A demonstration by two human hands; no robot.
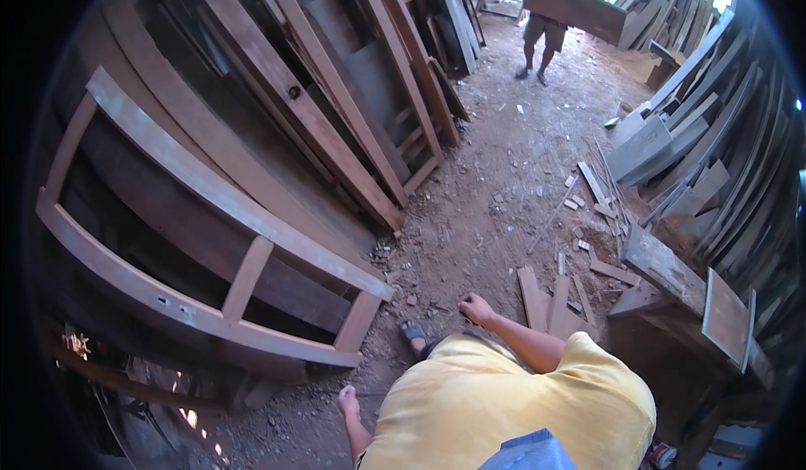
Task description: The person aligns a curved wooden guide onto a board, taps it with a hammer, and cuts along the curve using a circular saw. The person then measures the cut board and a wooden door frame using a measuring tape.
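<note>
My right hand (477, 310) is held out ahead of my body over the dirt floor. Its fingers are curled, and a small dark spot shows at them that I cannot make out. Low at my left side hangs my left hand (348, 401), closed; whatever may be inside it is hidden. Nearest to the left hand is the end of a wooden door frame (243, 282), which leans on its side with a gap between it and the hand. Loose wooden offcuts (550, 300) lie on the ground beside my right forearm.
Planks and frames (290, 92) lean along the left side. Stacked boards (714, 151) line the right, with a wooden bench (667, 264) nearer me. Up the dirt path (478, 176), strewn with wood scraps, another person (541, 38) carries a wide board (575, 10).
</note>
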